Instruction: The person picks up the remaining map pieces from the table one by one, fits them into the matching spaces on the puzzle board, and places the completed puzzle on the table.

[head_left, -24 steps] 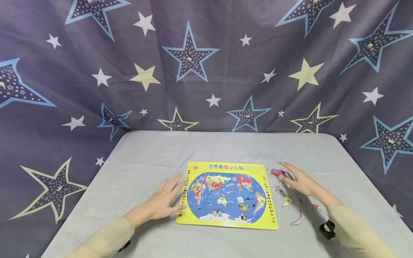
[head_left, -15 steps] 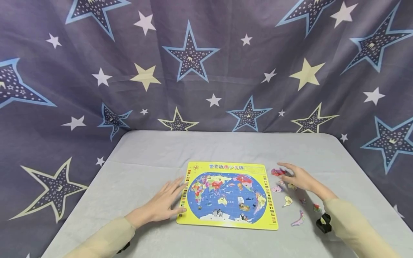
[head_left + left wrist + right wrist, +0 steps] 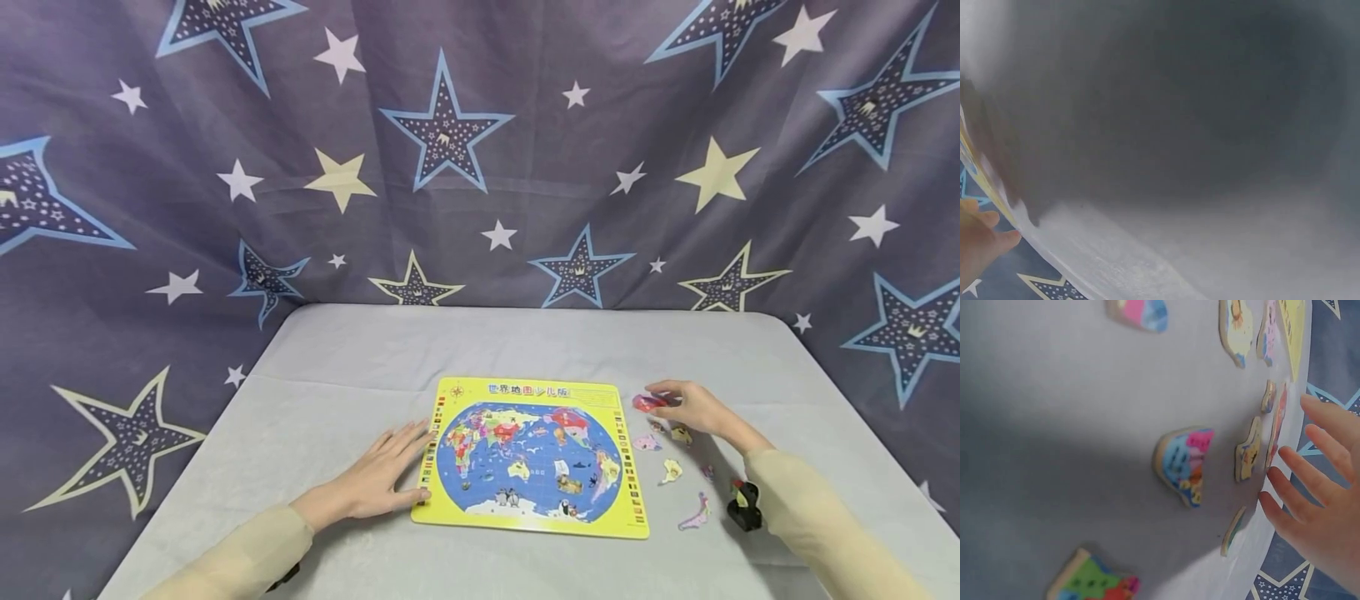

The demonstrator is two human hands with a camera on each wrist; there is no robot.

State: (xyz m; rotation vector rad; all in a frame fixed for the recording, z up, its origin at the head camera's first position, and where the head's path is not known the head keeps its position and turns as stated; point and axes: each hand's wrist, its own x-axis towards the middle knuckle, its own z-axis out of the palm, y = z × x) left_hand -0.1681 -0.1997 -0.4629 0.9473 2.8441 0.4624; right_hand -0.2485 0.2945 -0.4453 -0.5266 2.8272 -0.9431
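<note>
A yellow-bordered world-map puzzle board [image 3: 525,522] lies flat on the grey cloth, with animals and continents printed on it. My left hand [image 3: 369,477] rests along its left edge, fingers straight, thumb low near the corner. At the right of the board my right hand [image 3: 701,412] reaches over a red puzzle piece [image 3: 643,403], with index finger and thumb at its two sides. In the right wrist view the fingers of the right hand [image 3: 1329,487] are spread beside the red piece, which lies on the cloth. Only part of the left hand [image 3: 982,247] shows in the left wrist view.
Several loose puzzle pieces lie right of the board, among them a purple one [image 3: 696,512], a yellow one [image 3: 671,472] and a pink one [image 3: 647,442]. The right wrist camera [image 3: 745,510] hangs under the sleeve. A star-printed curtain [image 3: 480,217] stands behind the table.
My right hand has lowered slightly toward the red piece, and its thumb and index finger have come closer together around it. The left hand stays at the board's edge.
</note>
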